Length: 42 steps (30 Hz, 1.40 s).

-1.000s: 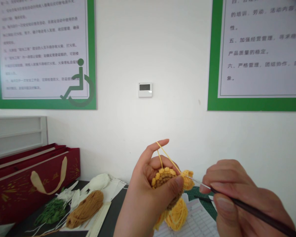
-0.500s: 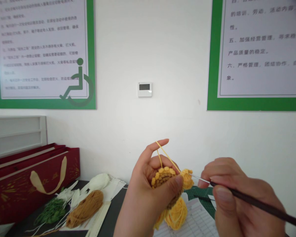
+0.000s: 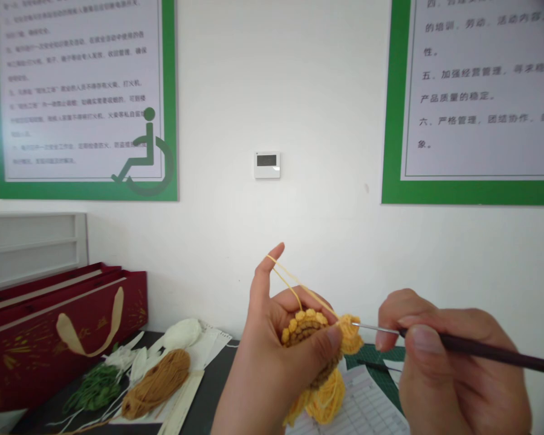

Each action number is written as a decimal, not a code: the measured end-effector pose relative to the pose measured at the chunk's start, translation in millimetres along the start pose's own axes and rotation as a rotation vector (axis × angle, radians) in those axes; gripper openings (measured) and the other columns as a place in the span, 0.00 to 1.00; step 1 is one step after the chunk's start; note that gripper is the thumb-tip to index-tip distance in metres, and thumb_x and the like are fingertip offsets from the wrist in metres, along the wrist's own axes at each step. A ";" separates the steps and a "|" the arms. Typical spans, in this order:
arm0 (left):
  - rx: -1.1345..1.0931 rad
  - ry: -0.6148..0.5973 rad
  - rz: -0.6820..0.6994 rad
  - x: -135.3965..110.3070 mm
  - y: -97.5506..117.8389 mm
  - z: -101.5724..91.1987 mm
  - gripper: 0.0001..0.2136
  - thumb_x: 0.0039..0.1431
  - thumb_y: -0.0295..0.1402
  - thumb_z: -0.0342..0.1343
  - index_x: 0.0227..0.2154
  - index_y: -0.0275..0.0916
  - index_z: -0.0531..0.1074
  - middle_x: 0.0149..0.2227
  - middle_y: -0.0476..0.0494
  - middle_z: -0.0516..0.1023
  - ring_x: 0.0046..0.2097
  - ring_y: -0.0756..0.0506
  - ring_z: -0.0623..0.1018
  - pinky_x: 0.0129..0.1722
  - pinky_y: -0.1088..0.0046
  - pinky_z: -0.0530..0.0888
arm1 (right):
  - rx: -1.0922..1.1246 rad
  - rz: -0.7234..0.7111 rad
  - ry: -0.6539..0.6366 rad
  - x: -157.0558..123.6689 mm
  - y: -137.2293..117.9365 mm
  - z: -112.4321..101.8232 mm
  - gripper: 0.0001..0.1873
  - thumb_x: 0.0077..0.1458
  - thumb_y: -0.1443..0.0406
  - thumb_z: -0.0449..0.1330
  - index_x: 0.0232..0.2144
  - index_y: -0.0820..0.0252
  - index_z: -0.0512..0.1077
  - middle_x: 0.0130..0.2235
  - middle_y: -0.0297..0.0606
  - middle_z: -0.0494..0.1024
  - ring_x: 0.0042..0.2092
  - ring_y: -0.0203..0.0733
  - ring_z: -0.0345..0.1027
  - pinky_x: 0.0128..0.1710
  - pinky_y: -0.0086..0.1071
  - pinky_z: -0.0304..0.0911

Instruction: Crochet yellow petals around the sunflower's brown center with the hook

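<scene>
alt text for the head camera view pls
Left hand holding a round brown-and-yellow yarn piece, yellow yarn looped over its raised index finger, while the right hand holds a dark-handled hook, its tip at the yellow edge. Yarn bundles and red bags sit to the left; green-bordered signs hang behind.
</scene>
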<state>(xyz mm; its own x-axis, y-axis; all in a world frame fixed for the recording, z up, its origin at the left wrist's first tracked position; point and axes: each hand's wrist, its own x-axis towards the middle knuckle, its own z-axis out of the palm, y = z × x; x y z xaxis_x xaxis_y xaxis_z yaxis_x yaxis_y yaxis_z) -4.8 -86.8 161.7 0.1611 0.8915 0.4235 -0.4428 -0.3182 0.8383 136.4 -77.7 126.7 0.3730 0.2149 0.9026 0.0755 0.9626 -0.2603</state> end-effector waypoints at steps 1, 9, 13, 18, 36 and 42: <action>0.004 -0.005 0.015 0.1 -1.1 -0.5 0.54 0.49 0.25 0.72 0.70 0.57 0.43 0.29 0.52 0.78 0.27 0.50 0.73 0.28 0.76 0.68 | 0.015 0.018 -0.025 0.1 -0.1 -0.8 0.03 0.65 0.67 0.59 0.37 0.55 0.72 0.25 0.32 0.72 0.29 0.39 0.66 0.27 0.33 0.60; 0.017 -0.036 0.039 0.2 -3.5 -1.7 0.57 0.51 0.23 0.71 0.69 0.63 0.35 0.30 0.53 0.79 0.28 0.50 0.74 0.30 0.74 0.70 | 0.086 0.136 -0.195 3.3 6.7 -5.7 0.04 0.66 0.68 0.58 0.38 0.53 0.71 0.28 0.32 0.72 0.32 0.36 0.68 0.32 0.30 0.66; 0.005 -0.017 0.024 -0.6 -1.4 -0.7 0.57 0.50 0.23 0.71 0.69 0.62 0.36 0.30 0.54 0.79 0.29 0.51 0.73 0.31 0.77 0.69 | -0.049 0.008 -0.210 6.0 11.1 -12.0 0.07 0.60 0.71 0.62 0.38 0.53 0.74 0.34 0.34 0.75 0.37 0.39 0.71 0.35 0.33 0.69; 0.020 -0.032 -0.011 0.3 -2.2 -0.1 0.58 0.50 0.26 0.72 0.70 0.62 0.34 0.30 0.53 0.79 0.25 0.52 0.71 0.27 0.76 0.67 | -0.320 -0.242 -0.310 4.7 15.5 -14.3 0.15 0.55 0.75 0.64 0.42 0.52 0.76 0.43 0.38 0.80 0.46 0.44 0.74 0.45 0.40 0.71; -0.332 0.071 0.139 45.5 -24.5 -30.5 0.25 0.60 0.32 0.65 0.60 0.41 0.67 0.28 0.51 0.74 0.30 0.53 0.70 0.32 0.78 0.66 | 0.095 0.623 -0.233 7.9 43.2 -9.2 0.14 0.55 0.56 0.69 0.32 0.59 0.72 0.28 0.31 0.72 0.29 0.34 0.63 0.28 0.27 0.60; -0.214 0.076 -0.003 71.1 -58.5 -58.5 0.15 0.67 0.42 0.56 0.49 0.36 0.74 0.42 0.41 0.78 0.40 0.45 0.78 0.39 0.65 0.78 | 0.081 0.784 -0.149 -16.9 78.7 -32.2 0.18 0.52 0.53 0.71 0.31 0.59 0.71 0.25 0.28 0.72 0.27 0.33 0.64 0.26 0.26 0.60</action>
<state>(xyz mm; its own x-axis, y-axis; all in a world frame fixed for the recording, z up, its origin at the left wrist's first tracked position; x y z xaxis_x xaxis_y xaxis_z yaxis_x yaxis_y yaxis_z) -19.1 14.0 122.7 0.0998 0.9167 0.3870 -0.6209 -0.2465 0.7441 165.8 -10.9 79.9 0.1614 0.8479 0.5050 -0.2268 0.5299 -0.8172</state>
